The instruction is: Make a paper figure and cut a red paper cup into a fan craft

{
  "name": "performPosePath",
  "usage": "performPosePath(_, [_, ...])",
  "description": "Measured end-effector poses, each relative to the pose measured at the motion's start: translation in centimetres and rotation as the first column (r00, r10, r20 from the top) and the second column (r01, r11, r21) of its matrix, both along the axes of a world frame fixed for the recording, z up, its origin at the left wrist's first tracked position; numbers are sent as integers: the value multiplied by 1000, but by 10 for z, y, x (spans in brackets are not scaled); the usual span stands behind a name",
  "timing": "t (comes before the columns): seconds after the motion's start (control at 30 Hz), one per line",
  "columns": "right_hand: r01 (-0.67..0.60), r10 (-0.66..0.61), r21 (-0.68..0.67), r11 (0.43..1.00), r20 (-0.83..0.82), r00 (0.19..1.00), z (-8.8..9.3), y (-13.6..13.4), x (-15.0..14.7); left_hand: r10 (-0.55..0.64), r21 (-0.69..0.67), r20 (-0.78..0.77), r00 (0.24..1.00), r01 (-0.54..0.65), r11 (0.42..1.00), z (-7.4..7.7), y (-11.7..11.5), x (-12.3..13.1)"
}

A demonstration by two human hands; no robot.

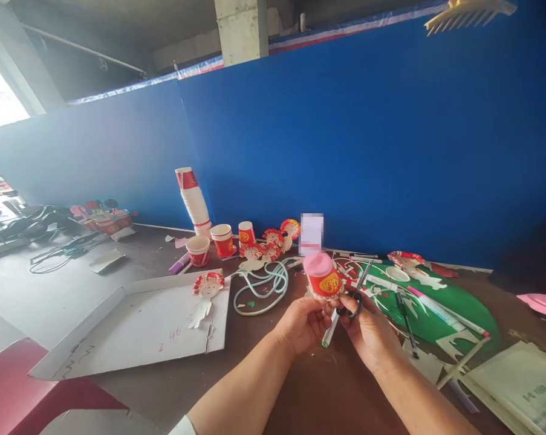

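Observation:
A red paper cup (329, 283) with a yellow print and a pink covering on its upper end is held in front of me. My left hand (302, 323) is closed on its lower edge from the left. In my right hand (367, 329) are black-handled scissors (357, 304), blades pointing up and away, beside the cup. That hand's fingertips also come close to the cup's rim; whether they press on it I cannot tell. Below and between both hands shows a white marker (331, 329) with a green tip, apparently lying on the table.
Left of my hands lies a shallow white box (141, 320) with a paper figure (207, 296). Behind it stand a tall cup stack (195, 208) and more red cups (222, 241). A pale cable (273, 290) coils nearby. Markers and paper scraps cover a green mat (472, 308) at right.

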State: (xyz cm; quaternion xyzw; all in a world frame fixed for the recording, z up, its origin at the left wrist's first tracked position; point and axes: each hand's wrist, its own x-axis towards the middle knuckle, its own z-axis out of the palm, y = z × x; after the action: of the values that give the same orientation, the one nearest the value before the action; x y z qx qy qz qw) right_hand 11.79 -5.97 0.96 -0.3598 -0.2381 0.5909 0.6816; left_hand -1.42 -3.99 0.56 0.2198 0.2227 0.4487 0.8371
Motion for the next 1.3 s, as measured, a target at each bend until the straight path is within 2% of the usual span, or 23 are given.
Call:
performPosePath(0.1, [22,-23,3,1000,21,1000,2,0,1,-8,37,-33,999,9,999,1,-1,1])
performPosePath(0.2, [43,-45,19,999,105,993,5,-3,3,-10,146,-112,994,27,989,4,-2,1])
performPosePath(0.33, [51,-56,26,998,294,954,8,-6,6,135,357,-256,957,-36,933,10,-1,-2])
performPosePath(0.47, [25,-48,63,998,385,922,8,-6,10,248,454,-234,940,-120,883,12,3,-6])
performPosePath(0.7, [27,-77,103,994,516,853,13,-9,11,196,399,-161,967,-117,910,17,0,-7])
performPosePath(0.77, [-7,-49,96,995,571,819,15,-11,9,236,374,-128,963,-174,911,18,0,-7])
performPosePath(0.93, [-190,120,25,981,693,711,23,-16,1,349,337,-95,932,-300,892,16,5,-8])
performPosePath(1.03, [-221,183,-42,974,720,670,28,-21,-1,393,313,-91,915,-348,883,13,8,-9])
performPosePath(1.13, [-232,232,-101,967,721,652,29,-23,-2,426,290,-69,902,-390,874,12,9,-9])
performPosePath(1.3, [-263,229,-64,963,709,666,22,-23,-2,493,262,-106,864,-454,852,14,7,-7])
